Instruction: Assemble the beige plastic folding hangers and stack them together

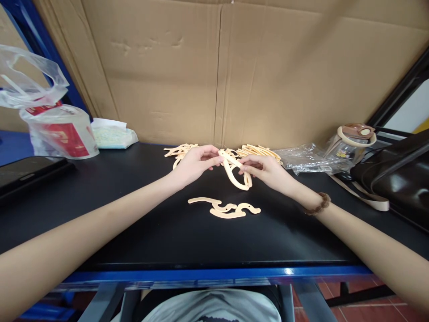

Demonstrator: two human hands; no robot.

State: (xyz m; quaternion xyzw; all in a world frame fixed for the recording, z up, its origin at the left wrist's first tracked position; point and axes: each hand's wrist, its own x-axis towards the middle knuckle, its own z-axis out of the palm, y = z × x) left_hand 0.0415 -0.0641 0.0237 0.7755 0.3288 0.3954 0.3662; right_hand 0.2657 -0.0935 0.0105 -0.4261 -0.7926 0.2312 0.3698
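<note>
Pale looped piece [231, 177], held between the two hands over the black tabletop [150, 241]. From left to right: the bagged tub [62, 134] and tissue pack [114, 135] stand aside, which leaves the middle free for handwork; the left hand [197, 163] has thumb and fingers clamped on the loop's upper end, probably to steady it; loose curved pieces [228, 215] lie nearer the body, within easy reach; the right hand [266, 170] pinches the loop's other side, apparently as a counter-hold; stacked strips [258, 150] lie just behind it.
</note>
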